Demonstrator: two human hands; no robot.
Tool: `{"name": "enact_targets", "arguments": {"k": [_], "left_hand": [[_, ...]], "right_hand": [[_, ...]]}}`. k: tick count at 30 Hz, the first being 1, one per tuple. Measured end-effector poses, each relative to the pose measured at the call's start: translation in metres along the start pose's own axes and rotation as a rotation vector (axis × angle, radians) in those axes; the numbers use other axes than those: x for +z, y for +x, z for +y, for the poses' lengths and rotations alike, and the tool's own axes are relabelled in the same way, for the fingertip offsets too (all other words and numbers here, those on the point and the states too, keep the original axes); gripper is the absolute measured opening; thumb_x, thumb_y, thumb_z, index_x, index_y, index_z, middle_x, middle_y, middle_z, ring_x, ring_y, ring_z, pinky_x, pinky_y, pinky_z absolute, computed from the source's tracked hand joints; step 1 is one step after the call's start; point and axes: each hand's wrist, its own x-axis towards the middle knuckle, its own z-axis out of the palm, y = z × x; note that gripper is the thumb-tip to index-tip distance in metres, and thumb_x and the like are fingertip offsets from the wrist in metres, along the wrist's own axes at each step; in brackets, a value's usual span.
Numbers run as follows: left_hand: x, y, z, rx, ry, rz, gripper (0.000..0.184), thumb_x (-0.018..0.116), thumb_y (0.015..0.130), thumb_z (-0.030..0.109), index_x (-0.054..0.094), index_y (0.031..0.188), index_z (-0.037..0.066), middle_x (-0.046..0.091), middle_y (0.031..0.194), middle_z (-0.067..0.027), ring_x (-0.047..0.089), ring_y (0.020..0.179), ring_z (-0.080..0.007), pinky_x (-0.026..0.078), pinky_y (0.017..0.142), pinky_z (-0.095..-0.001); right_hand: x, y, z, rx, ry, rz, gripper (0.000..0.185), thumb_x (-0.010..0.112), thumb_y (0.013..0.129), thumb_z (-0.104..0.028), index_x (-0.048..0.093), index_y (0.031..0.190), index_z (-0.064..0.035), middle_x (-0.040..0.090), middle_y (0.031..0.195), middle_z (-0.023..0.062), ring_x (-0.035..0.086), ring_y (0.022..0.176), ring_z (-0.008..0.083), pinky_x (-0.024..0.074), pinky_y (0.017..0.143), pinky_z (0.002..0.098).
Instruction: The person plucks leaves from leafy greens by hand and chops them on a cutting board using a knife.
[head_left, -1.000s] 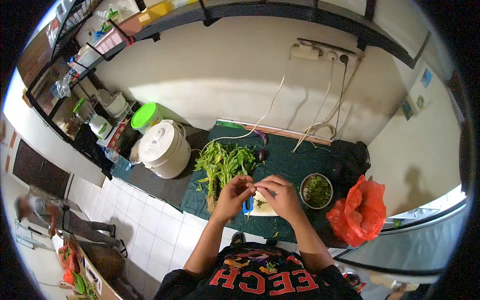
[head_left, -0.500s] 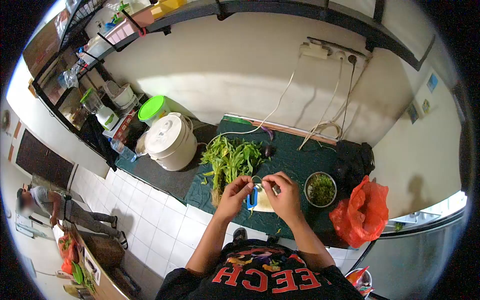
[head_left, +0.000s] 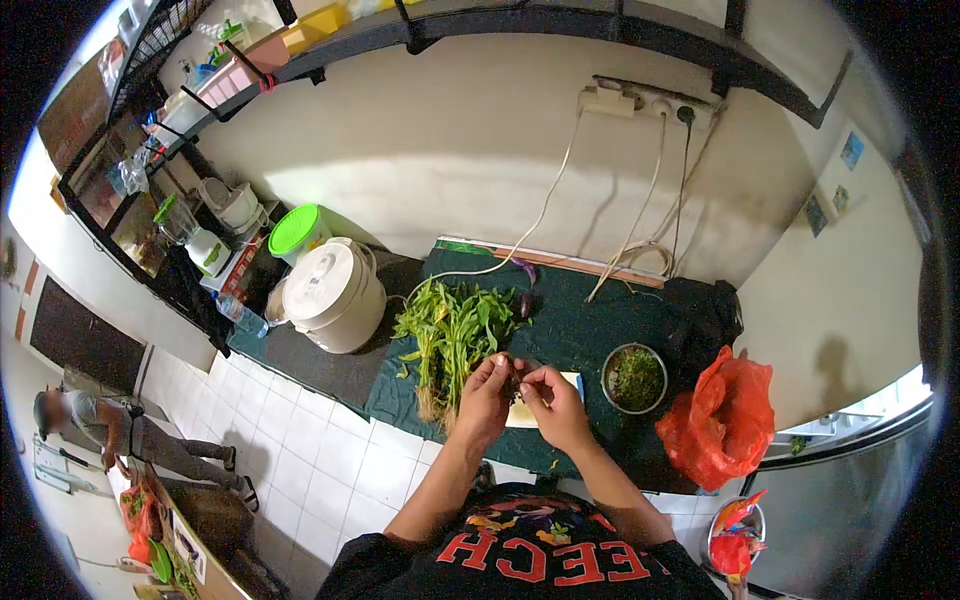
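Note:
My left hand [head_left: 486, 397] and my right hand [head_left: 555, 403] are close together above a pale board [head_left: 522, 414], fingers closed around something small and dark that I cannot make out. Beside my left hand lies a bunch of leafy greens [head_left: 455, 325], its roots toward me. To the right of my right hand stands a round metal bowl [head_left: 607, 392] with chopped greens [head_left: 637, 377] in it. A purple eggplant [head_left: 526, 304] lies beyond the leafy bunch on the dark green cloth [head_left: 570, 325].
A red plastic bag [head_left: 722, 420] sits right of the bowl. A white rice cooker [head_left: 335, 300], a green-lidded tub [head_left: 297, 233] and a water bottle [head_left: 240, 315] stand left. Cables hang from the wall. Another person [head_left: 110, 430] stands far left.
The thin strand between my hands half a second ago no longer shows; a small dark thing is at my fingertips. My left hand now covers the blue edge of the board.

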Motion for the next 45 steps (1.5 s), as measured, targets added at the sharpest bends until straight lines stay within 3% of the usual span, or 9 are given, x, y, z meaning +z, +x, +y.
{"name": "enact_targets", "arguments": {"k": [4, 13, 21, 25, 29, 33, 35, 43, 45], "left_hand": [[0.003, 0.003, -0.008, -0.068, -0.146, 0.092, 0.02, 0.054, 0.1, 0.027, 0.057, 0.101, 0.008, 0.063, 0.094, -0.003, 0.059, 0.088, -0.0149, 0.048, 0.081, -0.03], [0.005, 0.008, -0.02, -0.076, -0.097, 0.155, 0.033, 0.049, 0.101, 0.034, 0.053, 0.118, 0.006, 0.058, 0.088, -0.0026, 0.055, 0.083, -0.0167, 0.047, 0.075, -0.0315], [-0.002, 0.015, -0.022, -0.105, -0.102, 0.195, 0.034, 0.053, 0.098, 0.042, 0.056, 0.084, 0.011, 0.056, 0.082, -0.0026, 0.055, 0.083, -0.0195, 0.046, 0.075, -0.0337], [-0.002, 0.014, -0.012, -0.117, -0.145, 0.197, 0.028, 0.057, 0.098, 0.035, 0.06, 0.087, 0.009, 0.057, 0.079, -0.0005, 0.057, 0.082, -0.0155, 0.045, 0.077, -0.0279], [-0.016, 0.016, -0.006, -0.183, -0.025, 0.166, 0.029, 0.06, 0.096, 0.035, 0.062, 0.084, 0.009, 0.06, 0.076, -0.0007, 0.059, 0.075, -0.0136, 0.046, 0.07, -0.0254], [-0.017, 0.015, 0.002, -0.217, 0.13, 0.093, 0.03, 0.062, 0.095, 0.034, 0.063, 0.08, 0.009, 0.061, 0.075, -0.0006, 0.057, 0.071, -0.0109, 0.045, 0.068, -0.0237], [-0.019, 0.015, 0.008, -0.222, 0.223, 0.072, 0.03, 0.063, 0.094, 0.034, 0.063, 0.079, 0.009, 0.061, 0.074, 0.0002, 0.054, 0.068, -0.0088, 0.042, 0.065, -0.0223], [-0.031, 0.009, 0.034, -0.206, 0.422, 0.038, 0.026, 0.068, 0.091, 0.031, 0.066, 0.083, 0.006, 0.061, 0.072, 0.0008, 0.053, 0.066, -0.0066, 0.041, 0.064, -0.0209], [-0.025, 0.004, 0.041, 0.018, 0.592, -0.027, 0.027, 0.073, 0.087, 0.026, 0.07, 0.094, 0.0, 0.067, 0.08, -0.0031, 0.058, 0.073, -0.0083, 0.046, 0.07, -0.0226]], "right_hand": [[0.004, -0.004, 0.003, -0.007, -0.052, 0.055, 0.011, 0.063, 0.092, -0.009, 0.058, 0.097, -0.0003, 0.064, 0.086, 0.0035, 0.059, 0.078, 0.0087, 0.048, 0.071, 0.0246], [0.004, -0.008, 0.007, 0.079, 0.024, 0.072, 0.009, 0.065, 0.089, -0.004, 0.061, 0.095, -0.0005, 0.066, 0.087, 0.0038, 0.061, 0.076, 0.0089, 0.0484, 0.069, 0.025], [0.005, -0.008, 0.015, 0.044, -0.054, 0.049, 0.011, 0.068, 0.088, -0.007, 0.063, 0.095, -0.0005, 0.068, 0.086, 0.0055, 0.063, 0.075, 0.0118, 0.0496, 0.068, 0.0268], [-0.011, 0.004, -0.01, 0.097, -0.164, 0.005, 0.013, 0.069, 0.087, -0.011, 0.066, 0.097, -0.0027, 0.069, 0.087, 0.0079, 0.065, 0.075, 0.0137, 0.0502, 0.065, 0.0277], [-0.026, 0.026, -0.027, -0.139, -0.195, 0.034, 0.019, 0.068, 0.088, -0.013, 0.067, 0.104, -0.003, 0.067, 0.09, 0.0077, 0.064, 0.076, 0.0153, 0.0505, 0.066, 0.0278], [-0.029, 0.04, -0.033, -0.165, -0.143, -0.102, 0.02, 0.068, 0.088, -0.011, 0.068, 0.107, -0.0025, 0.066, 0.092, 0.0078, 0.064, 0.076, 0.0158, 0.0503, 0.066, 0.0279], [-0.029, 0.045, -0.031, -0.156, -0.158, -0.196, 0.02, 0.069, 0.087, -0.014, 0.068, 0.101, -0.0003, 0.065, 0.091, 0.0106, 0.066, 0.077, 0.0213, 0.0529, 0.064, 0.0296], [-0.015, 0.049, -0.038, -0.222, -0.18, -0.189, 0.015, 0.07, 0.085, -0.013, 0.07, 0.095, -0.0011, 0.065, 0.086, 0.0103, 0.066, 0.075, 0.0214, 0.0522, 0.062, 0.0307], [-0.011, 0.052, -0.037, -0.199, -0.173, -0.131, 0.014, 0.069, 0.086, -0.014, 0.069, 0.092, -0.0017, 0.065, 0.085, 0.0101, 0.065, 0.073, 0.022, 0.0513, 0.063, 0.0308]]}}
